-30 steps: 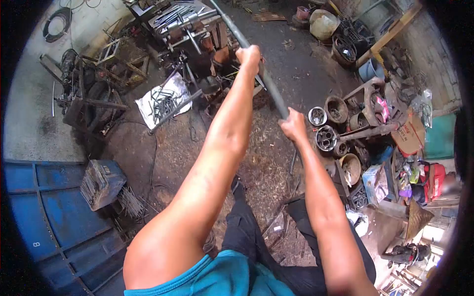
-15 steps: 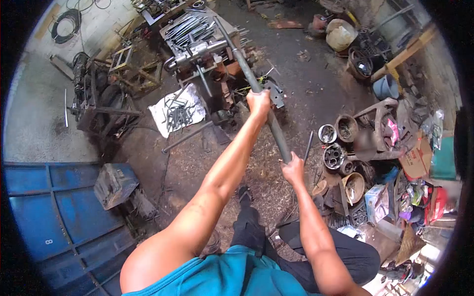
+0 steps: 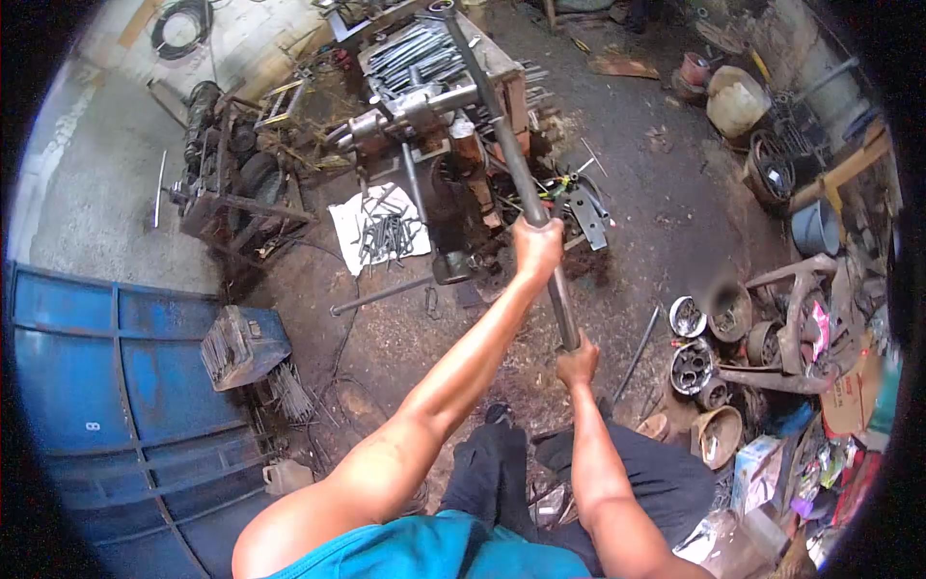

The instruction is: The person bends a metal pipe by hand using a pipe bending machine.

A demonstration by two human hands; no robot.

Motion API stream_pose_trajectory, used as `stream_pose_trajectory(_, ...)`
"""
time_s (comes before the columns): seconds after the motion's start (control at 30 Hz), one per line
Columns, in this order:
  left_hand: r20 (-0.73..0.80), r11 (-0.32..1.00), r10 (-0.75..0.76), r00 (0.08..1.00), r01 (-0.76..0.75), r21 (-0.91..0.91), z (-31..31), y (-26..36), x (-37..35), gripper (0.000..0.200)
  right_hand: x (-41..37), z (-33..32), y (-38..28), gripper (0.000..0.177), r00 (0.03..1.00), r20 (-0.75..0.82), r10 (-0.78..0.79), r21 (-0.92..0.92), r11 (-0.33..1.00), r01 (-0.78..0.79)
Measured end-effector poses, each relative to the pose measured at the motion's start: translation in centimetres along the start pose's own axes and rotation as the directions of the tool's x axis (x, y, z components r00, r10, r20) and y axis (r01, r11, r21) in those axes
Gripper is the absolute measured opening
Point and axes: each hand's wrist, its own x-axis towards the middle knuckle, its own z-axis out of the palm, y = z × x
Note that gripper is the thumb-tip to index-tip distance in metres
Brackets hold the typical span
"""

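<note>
A long metal pipe [image 3: 519, 174] runs from the workbench down toward my body. Wrapped round its middle is my left hand [image 3: 538, 247]. My right hand [image 3: 577, 364] grips the pipe's near end. The pipe's far part lies beside a metal clamp-like fixture [image 3: 410, 111] on the bench. Many metal rods [image 3: 415, 58] are piled on the bench behind the fixture. Below the bench, bent metal pieces [image 3: 389, 234] lie on a white cloth [image 3: 344, 224] on the floor.
Blue metal panels [image 3: 72, 386] stand at the left, beside a dirty metal container [image 3: 246, 347]. Buckets of parts [image 3: 692, 368] and a wooden frame [image 3: 791, 280] stand at the right. A loose rod [image 3: 637, 353] lies right of my right hand. Another bar [image 3: 381, 296] lies on the floor.
The view has shifted, so the bench and floor items appear lower or farther right. Both hands still hold the pipe, which now appears steeper, and they sit lower in view.
</note>
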Motion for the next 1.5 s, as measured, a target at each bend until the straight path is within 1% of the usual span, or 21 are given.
stream_pose_trajectory(0.13,0.021,0.998,-0.031,0.999,0.030,0.048,0.0,0.6,-0.5,0.017,-1.2,-2.1,-1.6,0.026,0.992,0.077,0.104,-0.001,0.995,-0.104)
stream_pose_trajectory(0.3,0.002,0.999,0.028,1.000,-0.028,-0.020,0.2,-0.4,-0.1,0.012,-2.4,-3.4,-2.1,0.022,0.992,0.095,0.079,-0.022,0.997,-0.077)
stream_pose_trajectory(0.37,-0.019,1.000,-0.022,1.000,0.022,0.004,0.4,1.6,-1.2,0.012,-1.5,-4.6,-3.2,0.019,0.995,0.085,0.060,-0.021,0.998,-0.059)
stream_pose_trajectory(0.43,-0.017,0.999,-0.033,0.999,0.033,0.008,0.0,1.2,-1.5,0.012,-0.9,-6.5,-4.4,0.024,0.899,0.404,0.171,0.062,0.975,-0.213)
stream_pose_trajectory(0.47,-0.021,1.000,0.010,1.000,-0.010,0.019,0.0,-0.1,-0.6,0.009,0.4,-5.2,-3.6,0.028,0.903,0.425,0.067,0.289,0.935,-0.205)
stream_pose_trajectory(0.57,-0.043,0.993,0.090,0.995,-0.087,0.079,0.2,-0.3,-0.3,0.010,4.9,-5.0,-9.4,0.027,0.938,0.337,-0.081,0.320,0.947,-0.034)
stream_pose_trajectory(0.63,-0.083,0.984,0.131,0.988,-0.119,0.130,0.4,-0.9,0.4,0.009,8.5,-1.8,-9.7,0.036,0.865,0.501,0.030,0.445,0.848,-0.287)
stream_pose_trajectory(0.67,-0.075,0.990,0.098,0.992,-0.089,0.114,0.3,-1.1,0.4,0.009,9.1,-1.5,-9.7,0.036,0.860,0.509,0.032,0.440,0.849,-0.292)
stream_pose_trajectory(0.73,-0.071,0.992,0.060,0.996,-0.051,0.117,-0.5,0.0,-0.7,0.012,8.3,-2.9,-11.6,0.036,0.798,0.562,0.219,0.143,0.924,-0.355)
stream_pose_trajectory(0.77,-0.053,0.994,0.040,0.998,-0.035,0.100,-0.1,1.0,-1.2,0.016,8.0,-2.5,-10.4,0.036,0.792,0.567,0.226,0.135,0.923,-0.360)
stream_pose_trajectory(0.83,-0.055,0.996,0.051,0.997,-0.046,0.080,0.2,0.9,-1.0,0.013,8.2,0.7,-7.9,0.037,0.967,0.239,-0.084,0.280,0.960,0.015)
stream_pose_trajectory(0.9,-0.032,0.992,-0.082,0.996,0.084,0.095,0.0,1.1,-0.9,0.013,7.5,-1.2,-9.7,0.037,0.951,0.304,-0.053,0.273,0.961,-0.034)
stream_pose_trajectory(0.97,-0.018,0.990,-0.100,0.995,0.102,0.103,-0.1,0.8,-0.5,0.014,8.5,0.3,-8.6,0.038,0.932,0.362,-0.019,0.257,0.963,-0.081)
stream_pose_trajectory(1.03,-0.041,0.993,-0.069,0.997,0.073,0.096,-0.1,-0.7,0.5,0.015,9.8,2.6,-7.4,0.038,0.941,0.320,-0.109,0.424,0.905,-0.039)
stream_pose_trajectory(1.07,-0.082,0.985,0.114,0.990,-0.102,0.142,-0.1,-2.2,1.7,0.015,10.7,3.3,-7.2,0.034,0.944,0.264,-0.197,0.411,0.909,0.074)
stream_pose_trajectory(1.1,-0.121,0.945,0.296,0.948,-0.273,0.179,0.4,-2.9,2.8,0.015,12.3,3.8,-7.6,0.034,0.942,0.260,-0.210,0.419,0.904,0.086)
stream_pose_trajectory(1.17,-0.149,0.980,0.161,0.976,-0.141,0.138,0.5,-3.7,3.2,0.016,12.1,3.1,-7.9,0.030,0.923,0.320,-0.215,0.378,0.922,0.084)
stream_pose_trajectory(1.23,-0.161,0.980,0.140,0.977,-0.113,0.162,0.6,-2.5,2.4,0.016,11.3,2.2,-8.2,0.027,0.935,0.296,-0.194,0.349,0.933,0.084)
stream_pose_trajectory(1.3,-0.087,0.994,0.016,0.996,-0.007,0.105,0.5,-1.1,1.4,0.014,10.1,2.2,-8.2,0.022,0.956,0.172,-0.239,0.438,0.887,0.143)
stream_pose_trajectory(1.33,-0.086,0.993,0.013,0.996,-0.003,0.115,0.6,-0.6,1.4,0.015,9.8,1.7,-8.6,0.023,0.964,0.187,-0.191,0.361,0.926,0.113)
stream_pose_trajectory(1.5,-0.085,0.993,-0.028,0.996,0.037,0.113,0.3,-0.4,1.0,0.017,9.7,1.6,-8.6,0.028,0.954,0.266,-0.134,0.349,0.937,0.034)
